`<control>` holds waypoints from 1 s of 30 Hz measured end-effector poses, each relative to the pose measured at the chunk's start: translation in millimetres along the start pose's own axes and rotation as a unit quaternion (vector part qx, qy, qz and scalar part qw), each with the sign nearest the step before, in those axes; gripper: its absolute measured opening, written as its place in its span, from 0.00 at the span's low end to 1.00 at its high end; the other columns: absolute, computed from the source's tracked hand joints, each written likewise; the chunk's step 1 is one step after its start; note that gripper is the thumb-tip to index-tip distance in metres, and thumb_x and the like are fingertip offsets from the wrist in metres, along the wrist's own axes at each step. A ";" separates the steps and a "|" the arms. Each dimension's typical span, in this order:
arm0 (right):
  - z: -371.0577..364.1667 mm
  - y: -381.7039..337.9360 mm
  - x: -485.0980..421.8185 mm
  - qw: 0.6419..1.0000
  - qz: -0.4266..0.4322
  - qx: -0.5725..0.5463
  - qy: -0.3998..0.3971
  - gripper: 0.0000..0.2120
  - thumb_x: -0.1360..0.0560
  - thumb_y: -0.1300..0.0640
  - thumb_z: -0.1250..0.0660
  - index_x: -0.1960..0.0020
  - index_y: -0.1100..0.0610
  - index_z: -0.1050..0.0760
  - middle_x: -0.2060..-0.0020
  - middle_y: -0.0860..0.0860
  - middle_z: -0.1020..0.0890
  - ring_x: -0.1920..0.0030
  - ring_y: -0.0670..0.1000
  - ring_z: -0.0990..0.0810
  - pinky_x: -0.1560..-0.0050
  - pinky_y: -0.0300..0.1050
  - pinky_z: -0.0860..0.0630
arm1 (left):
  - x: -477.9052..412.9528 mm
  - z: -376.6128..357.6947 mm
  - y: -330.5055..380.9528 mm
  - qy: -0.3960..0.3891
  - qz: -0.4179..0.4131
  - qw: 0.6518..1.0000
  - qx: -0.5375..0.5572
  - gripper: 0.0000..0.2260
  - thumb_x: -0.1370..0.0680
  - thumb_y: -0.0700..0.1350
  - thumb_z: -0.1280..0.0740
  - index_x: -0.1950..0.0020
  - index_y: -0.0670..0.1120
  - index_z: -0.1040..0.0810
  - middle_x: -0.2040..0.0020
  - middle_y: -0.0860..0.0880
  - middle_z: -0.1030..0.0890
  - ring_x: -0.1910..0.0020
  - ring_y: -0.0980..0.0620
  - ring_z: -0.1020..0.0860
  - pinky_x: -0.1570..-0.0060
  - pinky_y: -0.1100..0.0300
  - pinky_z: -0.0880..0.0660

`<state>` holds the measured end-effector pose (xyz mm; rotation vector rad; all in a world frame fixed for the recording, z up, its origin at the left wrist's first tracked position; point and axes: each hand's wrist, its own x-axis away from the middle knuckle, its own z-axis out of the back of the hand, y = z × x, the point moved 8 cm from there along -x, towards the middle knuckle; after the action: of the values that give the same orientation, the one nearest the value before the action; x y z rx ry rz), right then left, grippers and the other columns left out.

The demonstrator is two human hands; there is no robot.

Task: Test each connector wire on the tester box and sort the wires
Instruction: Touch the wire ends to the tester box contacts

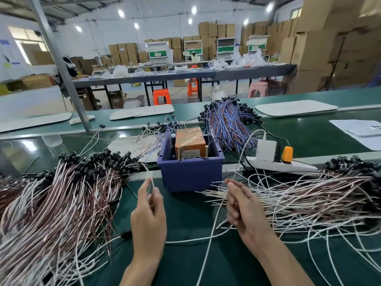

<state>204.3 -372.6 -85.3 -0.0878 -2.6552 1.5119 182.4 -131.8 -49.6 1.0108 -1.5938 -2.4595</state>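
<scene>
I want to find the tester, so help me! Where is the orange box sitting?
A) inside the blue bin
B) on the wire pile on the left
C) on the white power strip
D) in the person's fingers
A: the orange box stands inside the blue bin, whose walls rise around it, in the middle of the table.

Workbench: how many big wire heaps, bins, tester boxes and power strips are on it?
Big wire heaps: 3, namely left heap, right heap, rear heap
Blue bin: 1
Tester box: 1
Power strip: 1
Total: 6
</scene>
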 end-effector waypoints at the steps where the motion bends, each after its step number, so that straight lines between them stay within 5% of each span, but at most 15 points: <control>1: 0.0 -2.2 0.9 1.000 0.018 0.019 0.006 0.06 0.18 0.58 0.36 0.46 0.55 0.20 0.71 0.49 0.27 0.78 0.45 0.38 0.81 0.37 0.41 | 1.3 -1.0 4.8 -0.006 -0.016 1.000 -0.007 0.17 0.17 0.54 0.44 0.31 0.51 0.28 0.74 0.57 0.30 0.77 0.58 0.32 0.75 0.70 0.36; 6: -0.4 -12.8 0.3 0.989 0.102 0.084 0.071 0.06 0.18 0.56 0.35 0.46 0.54 0.19 0.71 0.48 0.25 0.78 0.44 0.37 0.81 0.35 0.40 | -5.2 -1.3 10.6 0.032 -0.048 0.998 -0.039 0.13 0.17 0.46 0.39 0.35 0.48 0.22 0.55 0.55 0.22 0.61 0.58 0.24 0.62 0.71 0.30; 12: -18.4 -15.4 -9.5 0.956 0.206 0.162 0.132 0.06 0.17 0.56 0.37 0.44 0.48 0.22 0.69 0.42 0.23 0.70 0.41 0.29 0.68 0.34 0.30 | -16.9 -11.3 20.8 0.064 -0.075 0.994 -0.055 0.12 0.18 0.44 0.37 0.37 0.45 0.19 0.51 0.57 0.20 0.58 0.69 0.23 0.59 0.74 0.30; 16: -22.0 -15.9 -6.1 0.936 0.249 0.209 0.132 0.07 0.17 0.56 0.38 0.45 0.44 0.25 0.68 0.40 0.22 0.69 0.42 0.26 0.65 0.35 0.28 | -16.0 -17.6 20.9 0.040 -0.084 0.995 -0.036 0.15 0.18 0.51 0.39 0.34 0.50 0.21 0.59 0.48 0.15 0.66 0.52 0.21 0.64 0.60 0.27; 18: -23.4 -16.4 -4.6 0.929 0.261 0.233 0.126 0.07 0.16 0.55 0.38 0.45 0.43 0.26 0.68 0.41 0.22 0.69 0.43 0.27 0.66 0.38 0.28 | -13.6 -20.4 20.7 0.027 -0.086 0.995 -0.037 0.13 0.18 0.54 0.41 0.35 0.54 0.26 0.61 0.45 0.16 0.61 0.45 0.17 0.63 0.51 0.23; 20: -23.3 -16.2 -4.4 0.926 0.263 0.243 0.123 0.07 0.16 0.55 0.38 0.45 0.43 0.26 0.68 0.41 0.22 0.70 0.43 0.28 0.67 0.39 0.29 | -12.4 -21.7 22.5 0.027 -0.093 0.995 -0.039 0.09 0.18 0.54 0.42 0.40 0.56 0.29 0.61 0.52 0.17 0.58 0.48 0.16 0.61 0.50 0.22; 24: -23.6 -15.5 -3.3 0.928 0.260 0.239 0.121 0.08 0.17 0.54 0.37 0.46 0.40 0.25 0.62 0.44 0.18 0.68 0.45 0.25 0.65 0.37 0.27 | -14.4 -21.9 18.8 0.034 -0.098 0.994 -0.046 0.04 0.17 0.51 0.40 0.45 0.54 0.28 0.69 0.59 0.25 0.73 0.58 0.26 0.69 0.60 0.33; 30: -26.4 -18.3 -2.1 0.931 0.261 0.227 0.118 0.10 0.17 0.54 0.37 0.47 0.39 0.23 0.64 0.41 0.19 0.68 0.40 0.26 0.66 0.33 0.29 | -15.3 -19.2 15.6 0.048 -0.080 0.995 -0.024 0.06 0.17 0.51 0.39 0.45 0.52 0.24 0.66 0.57 0.21 0.63 0.55 0.22 0.65 0.54 0.23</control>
<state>209.0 -359.6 -56.3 -0.9371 -2.1208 2.0628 200.0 -148.9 -34.1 1.2755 -1.4729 -2.4900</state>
